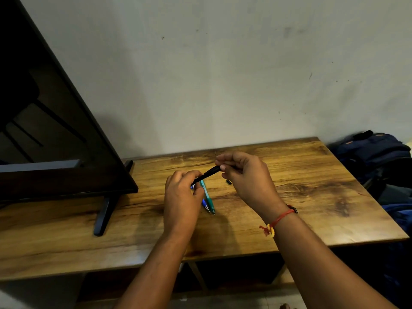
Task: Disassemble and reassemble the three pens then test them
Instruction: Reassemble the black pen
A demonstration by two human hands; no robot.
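Observation:
A black pen (207,175) is held above the wooden table (312,197) between both hands. My left hand (181,197) grips its lower end, and my right hand (245,177) pinches its upper end with thumb and fingertips. Under the hands a teal pen (208,197) lies on the table, with a blue pen (205,205) beside it, partly hidden by my left hand. A small black piece (229,182) lies on the table just below my right hand.
A dark flat screen (55,130) on a black foot (104,217) stands at the left of the table. A dark blue bag (374,152) lies off the table's right edge. The wall rises right behind the table.

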